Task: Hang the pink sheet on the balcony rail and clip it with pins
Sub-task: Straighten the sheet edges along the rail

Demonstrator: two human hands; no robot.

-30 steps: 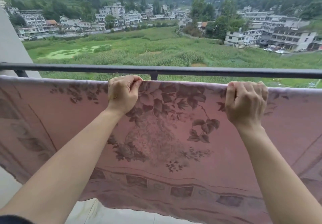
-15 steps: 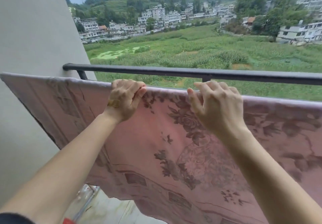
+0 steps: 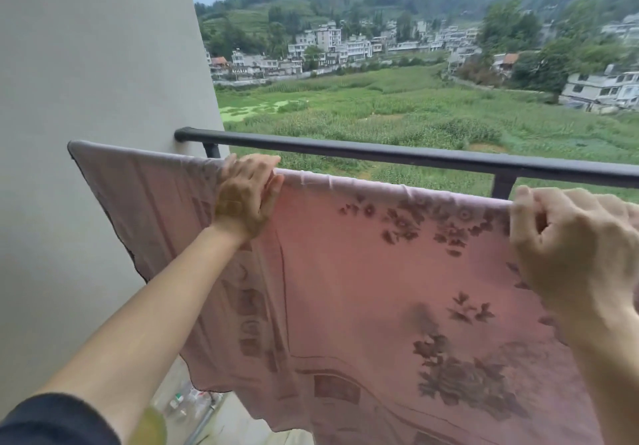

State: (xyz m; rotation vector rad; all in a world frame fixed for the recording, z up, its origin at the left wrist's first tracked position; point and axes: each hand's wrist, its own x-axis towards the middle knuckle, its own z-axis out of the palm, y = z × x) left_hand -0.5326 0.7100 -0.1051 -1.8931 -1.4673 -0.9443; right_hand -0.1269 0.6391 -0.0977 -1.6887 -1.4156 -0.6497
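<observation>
The pink sheet point(image 3: 352, 271) with a dark flower print hangs stretched across the view, its top edge running just below and in front of the black balcony rail point(image 3: 397, 155). My left hand point(image 3: 247, 199) lies over the sheet's top edge near the left end of the rail, fingers reaching over the fold. My right hand point(image 3: 567, 237) pinches the top edge at the far right, fingers curled round the cloth. The sheet's left corner reaches past the rail's end in front of the wall. No pins are in sight.
A grey wall point(image 3: 90, 64) fills the left side, and the rail ends against it. A rail post point(image 3: 503, 185) stands behind the sheet at right. Beyond the rail lie green fields and houses far below. Balcony floor point(image 3: 221, 417) with small items shows under the sheet.
The view has turned left, so the wall now fills more of the frame. My hands have moved apart along the sheet's top edge, the right one now far right and gripping the cloth.
</observation>
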